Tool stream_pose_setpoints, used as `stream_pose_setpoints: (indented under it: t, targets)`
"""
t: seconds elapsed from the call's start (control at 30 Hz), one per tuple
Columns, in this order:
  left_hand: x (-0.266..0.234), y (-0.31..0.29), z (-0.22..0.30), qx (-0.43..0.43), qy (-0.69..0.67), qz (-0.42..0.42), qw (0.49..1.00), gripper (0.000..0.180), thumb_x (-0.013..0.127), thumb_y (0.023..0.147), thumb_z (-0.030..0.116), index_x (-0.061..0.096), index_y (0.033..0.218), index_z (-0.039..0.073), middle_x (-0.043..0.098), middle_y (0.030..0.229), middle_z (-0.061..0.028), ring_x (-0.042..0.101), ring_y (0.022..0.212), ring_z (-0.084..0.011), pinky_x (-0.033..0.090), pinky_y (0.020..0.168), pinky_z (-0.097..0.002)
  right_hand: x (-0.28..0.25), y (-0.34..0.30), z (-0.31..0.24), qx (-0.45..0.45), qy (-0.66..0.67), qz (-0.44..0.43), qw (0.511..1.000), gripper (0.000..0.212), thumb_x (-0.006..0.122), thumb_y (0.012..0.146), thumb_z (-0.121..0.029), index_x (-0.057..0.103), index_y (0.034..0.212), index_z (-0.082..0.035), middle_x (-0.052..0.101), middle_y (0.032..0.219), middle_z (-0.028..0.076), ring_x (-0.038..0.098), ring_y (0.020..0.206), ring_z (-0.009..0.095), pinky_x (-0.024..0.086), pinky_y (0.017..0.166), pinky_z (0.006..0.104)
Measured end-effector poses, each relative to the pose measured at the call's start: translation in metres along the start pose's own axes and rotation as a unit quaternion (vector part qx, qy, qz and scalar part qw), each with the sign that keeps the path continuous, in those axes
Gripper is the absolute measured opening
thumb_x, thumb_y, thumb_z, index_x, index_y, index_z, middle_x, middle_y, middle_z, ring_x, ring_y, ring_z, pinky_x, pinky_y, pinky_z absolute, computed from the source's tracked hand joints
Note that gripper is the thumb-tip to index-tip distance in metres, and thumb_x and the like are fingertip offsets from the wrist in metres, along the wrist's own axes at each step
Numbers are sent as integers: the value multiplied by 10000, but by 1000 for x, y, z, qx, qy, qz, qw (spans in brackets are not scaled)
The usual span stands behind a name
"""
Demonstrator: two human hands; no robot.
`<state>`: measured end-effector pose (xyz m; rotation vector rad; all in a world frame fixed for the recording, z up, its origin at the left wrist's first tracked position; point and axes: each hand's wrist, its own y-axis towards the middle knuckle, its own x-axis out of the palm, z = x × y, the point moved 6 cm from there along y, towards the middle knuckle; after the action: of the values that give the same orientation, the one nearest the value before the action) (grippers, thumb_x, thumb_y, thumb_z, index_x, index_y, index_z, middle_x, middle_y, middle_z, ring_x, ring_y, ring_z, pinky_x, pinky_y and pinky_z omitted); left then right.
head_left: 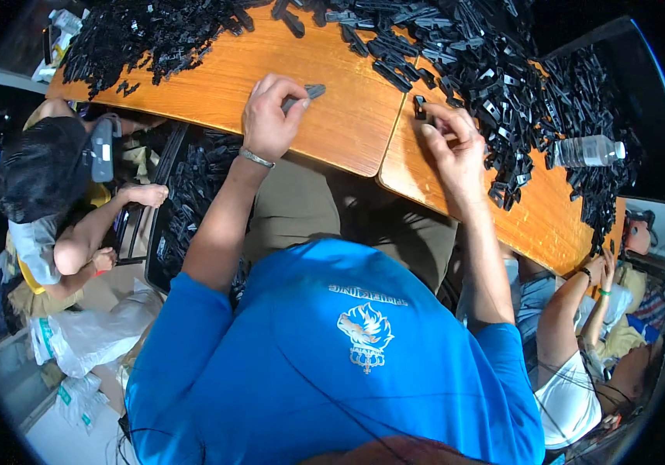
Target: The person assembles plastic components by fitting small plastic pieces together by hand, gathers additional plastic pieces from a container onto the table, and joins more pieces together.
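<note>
My left hand (272,116) is over the wooden table (332,70), its thumb and fingers pinching a long dark grey plastic clip piece (314,91). The tip of that piece sticks out to the right of my fingers. To the right, my right hand (456,143) has bent fingers round a small black plastic piece (419,107), which shows at the index fingertip. Beside this hand lies a big heap of black plastic clip pieces (495,93).
Another heap of small black parts (146,46) covers the table's far left. A clear plastic bottle (588,151) lies on the right heap. Below the table's left edge stands a black bin (163,232) of parts. People sit at left and right; plastic bags (100,333) lie lower left.
</note>
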<state>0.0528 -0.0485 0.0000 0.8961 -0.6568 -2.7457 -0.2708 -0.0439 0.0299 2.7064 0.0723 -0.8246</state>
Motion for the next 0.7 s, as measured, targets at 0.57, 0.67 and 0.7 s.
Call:
stream_pose_setpoints:
  t: [0.57,0.67,0.7]
  targets:
    - [-14,-28,9,53,98,-29,993,251,884,808,76,776,1033,44,718,1050,-94,653,992,-307,521,893,-418,96,19,-61,-98,-96,-119,983,254,860,829,-114,807,1075,-78,713,1029,119,722,967,363,591,820,458]
    - [-12,-26,6,36,82,-15,996,212,888,775,139,776,952,104,707,993,-34,640,989,-300,504,872,-430,113,26,-57,-116,-70,-99,986,272,874,810,-102,815,1075,-91,721,1040,108,728,969,346,593,809,450]
    - [-12,-26,7,35,72,-15,997,206,889,772,134,778,943,107,706,988,-32,641,989,-298,502,871,-430,116,29,-56,-130,-88,-95,983,281,879,800,-91,822,1075,-93,719,1038,105,730,970,338,596,810,442]
